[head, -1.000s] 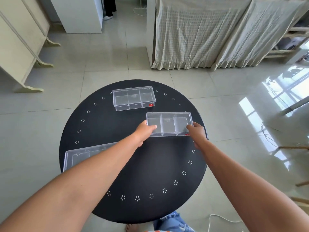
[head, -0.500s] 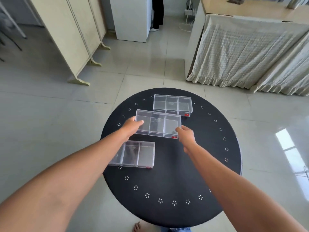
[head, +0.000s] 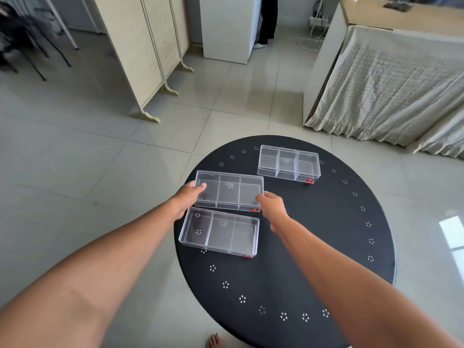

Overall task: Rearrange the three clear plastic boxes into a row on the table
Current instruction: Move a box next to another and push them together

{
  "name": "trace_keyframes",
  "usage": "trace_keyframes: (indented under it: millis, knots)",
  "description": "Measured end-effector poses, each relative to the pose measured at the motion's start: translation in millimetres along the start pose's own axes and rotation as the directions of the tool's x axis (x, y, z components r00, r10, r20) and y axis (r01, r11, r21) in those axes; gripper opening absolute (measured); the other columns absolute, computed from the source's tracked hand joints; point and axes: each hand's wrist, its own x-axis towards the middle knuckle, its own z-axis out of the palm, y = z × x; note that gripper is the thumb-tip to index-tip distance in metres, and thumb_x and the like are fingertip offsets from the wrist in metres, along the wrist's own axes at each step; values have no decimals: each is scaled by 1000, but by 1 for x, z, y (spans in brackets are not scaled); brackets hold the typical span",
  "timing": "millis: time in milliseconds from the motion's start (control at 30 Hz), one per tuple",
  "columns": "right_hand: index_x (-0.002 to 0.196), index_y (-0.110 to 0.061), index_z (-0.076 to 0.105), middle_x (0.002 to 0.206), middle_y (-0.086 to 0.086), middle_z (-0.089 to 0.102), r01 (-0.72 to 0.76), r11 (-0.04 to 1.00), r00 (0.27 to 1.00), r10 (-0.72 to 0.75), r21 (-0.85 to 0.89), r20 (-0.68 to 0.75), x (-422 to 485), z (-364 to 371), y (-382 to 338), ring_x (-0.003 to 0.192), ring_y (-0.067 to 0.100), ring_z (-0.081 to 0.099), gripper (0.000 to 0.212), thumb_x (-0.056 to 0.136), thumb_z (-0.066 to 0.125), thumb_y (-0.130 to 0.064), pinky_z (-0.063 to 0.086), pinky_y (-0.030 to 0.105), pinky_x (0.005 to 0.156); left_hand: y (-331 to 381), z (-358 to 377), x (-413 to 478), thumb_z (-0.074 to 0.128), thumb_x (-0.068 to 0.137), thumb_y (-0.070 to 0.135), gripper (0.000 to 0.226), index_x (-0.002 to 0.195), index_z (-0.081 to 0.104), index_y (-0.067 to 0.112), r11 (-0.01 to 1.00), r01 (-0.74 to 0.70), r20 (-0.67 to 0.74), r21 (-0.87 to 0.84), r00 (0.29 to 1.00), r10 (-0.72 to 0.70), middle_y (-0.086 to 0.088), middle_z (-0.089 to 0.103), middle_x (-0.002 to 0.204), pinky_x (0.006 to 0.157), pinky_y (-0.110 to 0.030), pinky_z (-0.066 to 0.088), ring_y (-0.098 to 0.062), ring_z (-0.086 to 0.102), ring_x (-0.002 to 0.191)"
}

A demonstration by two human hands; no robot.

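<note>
Three clear plastic boxes with three compartments each sit over a round black table (head: pixel 313 247). I hold the middle box (head: pixel 229 190) by its two short ends: my left hand (head: pixel 187 198) grips the left end, my right hand (head: pixel 272 205) the right end. It is at the table's left edge, directly behind the near box (head: pixel 219 233), their long sides almost touching. The far box (head: pixel 288 163) lies apart toward the back right of the table.
A folding screen (head: pixel 145 51) stands on the tiled floor at the back left, a cloth-draped bench (head: pixel 391 81) at the back right. A white cabinet (head: pixel 226 26) and a person's legs (head: pixel 268 21) are farther back. A bare foot (head: pixel 213 341) shows below the table.
Both hands carried the held box from the table's right side leftward, and it now sits just behind the near box. The camera view swung left as well.
</note>
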Motion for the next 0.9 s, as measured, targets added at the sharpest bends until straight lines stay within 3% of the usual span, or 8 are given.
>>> trace_keyframes:
  millis: [200, 300, 400, 533, 600, 667, 800, 900]
  knots:
    - [77, -20, 57, 61, -3, 42, -67, 998, 998, 67, 5, 5, 5, 10, 3, 57, 15, 31, 17, 92, 49, -17, 30, 27, 56, -8, -7, 0, 39, 100, 47, 64, 154, 24, 16, 998, 12, 23, -54, 1000, -11, -5, 26, 161, 117, -42, 17, -25, 27, 147]
    - [86, -13, 63, 78, 7, 48, -110, 994, 994, 110, 15, 2, 6, 11, 8, 71, 19, 36, 16, 90, 50, -23, 36, 31, 68, -10, -7, -2, 34, 99, 53, 64, 154, 25, 20, 994, 40, 58, -99, 998, -34, -4, 26, 161, 118, -45, 15, -26, 26, 147]
    - [118, 4, 60, 105, 30, 59, -133, 991, 991, 133, 25, -5, 12, 10, 13, 83, 20, 41, 42, 91, 50, -27, 49, 41, 91, -14, -8, -2, 30, 91, 70, 77, 154, 21, 27, 984, 64, 81, -164, 995, -52, 1, 21, 163, 120, -47, 12, -26, 24, 148]
    - [105, -2, 64, 103, 22, 64, -141, 989, 990, 141, 37, -3, 9, 10, 12, 85, 25, 54, 42, 93, 43, -36, 48, 45, 99, -21, -9, -8, 25, 91, 71, 82, 152, 29, 15, 969, 64, 9, -240, 998, -64, 4, 35, 154, 119, -42, 20, -23, 32, 144]
    - [119, -1, 62, 122, 20, 68, -164, 984, 986, 164, 66, 11, 9, 9, 13, 115, 36, 63, 54, 94, 38, -42, 41, 50, 109, -28, -11, -6, 20, 97, 63, 77, 150, 33, 9, 967, 51, -34, -248, 998, -61, -7, 36, 156, 119, -43, 20, -25, 37, 142]
    - [134, 5, 50, 140, 23, 55, -186, 977, 983, 185, 103, 18, 9, 7, 14, 134, 41, 48, 64, 97, 36, -45, 36, 54, 114, -33, -13, -8, 16, 97, 62, 78, 147, 37, 5, 966, 41, -53, -256, 997, -56, -13, 39, 154, 119, -43, 20, -27, 41, 140]
    - [143, -4, 46, 139, 12, 57, -197, 965, 980, 191, 170, 54, 5, 6, 17, 128, 30, 55, 64, 102, 32, -51, 41, 46, 111, -36, -11, -14, 11, 96, 64, 83, 146, 38, 4, 964, 36, -32, -262, 998, -46, -16, 35, 156, 121, -43, 18, -28, 36, 143]
    - [127, -12, 55, 121, 7, 62, -200, 962, 978, 187, 184, 88, 1, 7, 22, 113, 25, 57, 53, 103, 29, -51, 41, 46, 106, -33, -5, -18, 8, 95, 65, 81, 135, 50, 9, 966, 30, -6, -259, 999, -33, -14, 34, 156, 119, -40, 17, -26, 30, 146]
